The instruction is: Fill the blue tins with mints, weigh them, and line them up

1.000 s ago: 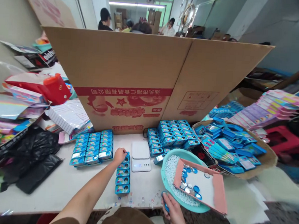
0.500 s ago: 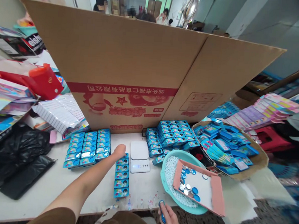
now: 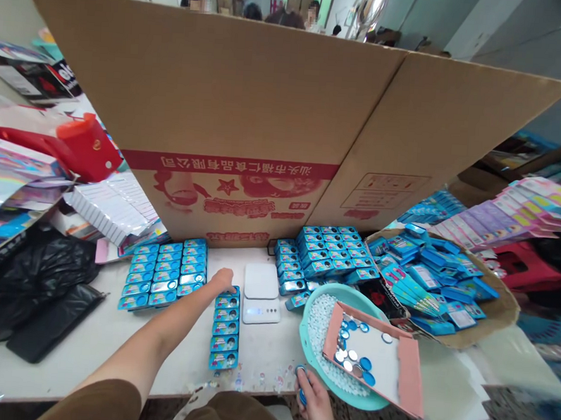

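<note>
At the far end of a column of small blue boxes (image 3: 226, 328) is my left hand (image 3: 223, 281). Its fingers curl down over the farthest box, and the fingertips are hidden. Just right of the column lies a white digital scale (image 3: 261, 282) with a lit display. My right hand (image 3: 315, 396), low at the table's front edge, is closed around round blue caps (image 3: 302, 396); one shows at the fingertips. Beside it, a turquoise basin (image 3: 304, 329) holds small white beads (image 3: 321, 307). A pink-edged cardboard tray (image 3: 411, 364) rests over the basin, with loose blue and silver discs inside.
Rows of blue boxes (image 3: 165, 272) stand at left, and stacked ones (image 3: 332, 251) behind the basin. A tall cardboard panel (image 3: 249, 100) closes off the back. An open carton (image 3: 505, 306) heaped with blue packs is at right; black plastic bags (image 3: 52, 278) lie at left.
My left hand and the box column have shifted slightly left. My right hand stays low near the basin, still closed around the caps. The camera view has tilted a little.
</note>
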{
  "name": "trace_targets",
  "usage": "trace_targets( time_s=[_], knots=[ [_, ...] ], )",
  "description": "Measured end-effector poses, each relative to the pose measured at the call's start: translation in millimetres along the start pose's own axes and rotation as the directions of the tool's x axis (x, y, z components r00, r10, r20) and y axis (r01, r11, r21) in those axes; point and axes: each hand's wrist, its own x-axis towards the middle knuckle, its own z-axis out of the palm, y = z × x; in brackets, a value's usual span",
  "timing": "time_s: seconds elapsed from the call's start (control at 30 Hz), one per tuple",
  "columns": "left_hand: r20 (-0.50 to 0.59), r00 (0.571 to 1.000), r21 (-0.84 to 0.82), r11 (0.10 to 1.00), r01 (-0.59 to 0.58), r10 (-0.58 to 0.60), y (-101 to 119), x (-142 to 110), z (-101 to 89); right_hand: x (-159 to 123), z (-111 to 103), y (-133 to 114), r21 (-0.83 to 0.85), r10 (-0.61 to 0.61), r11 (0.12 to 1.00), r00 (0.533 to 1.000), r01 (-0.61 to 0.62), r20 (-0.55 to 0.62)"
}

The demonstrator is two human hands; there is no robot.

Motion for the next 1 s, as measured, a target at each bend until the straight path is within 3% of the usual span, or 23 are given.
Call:
trace_targets(
  time_s=[0.23,0.47,0.73,0.87,1.0],
  knots=[
    [0.148,0.989,-0.030,0.999,0.021,-0.016,-4,28,0.5,1,-4,8,0.081,0.113,0.990,0.994,-0.112,-0.012],
    [0.103,0.995,-0.090,0.996,-0.003,0.012,-8,35,6.2,5,-4,10,0.084,0.093,0.992,0.995,-0.090,-0.035],
    [-0.140,0.990,-0.346,0.937,-0.049,0.000,-25,-3,13.3,8,-4,4,0.051,0.007,0.999,0.999,-0.005,-0.033],
    [-0.152,0.988,-0.502,0.859,-0.096,0.021,-33,-31,30.0,5,-1,4,0.048,-0.006,0.999,1.000,0.007,-0.026],
    [-0.183,0.983,-0.552,0.825,-0.120,0.020,-30,-52,48.1,5,0,5,0.021,-0.016,1.000,1.000,0.016,0.008]
  ],
)
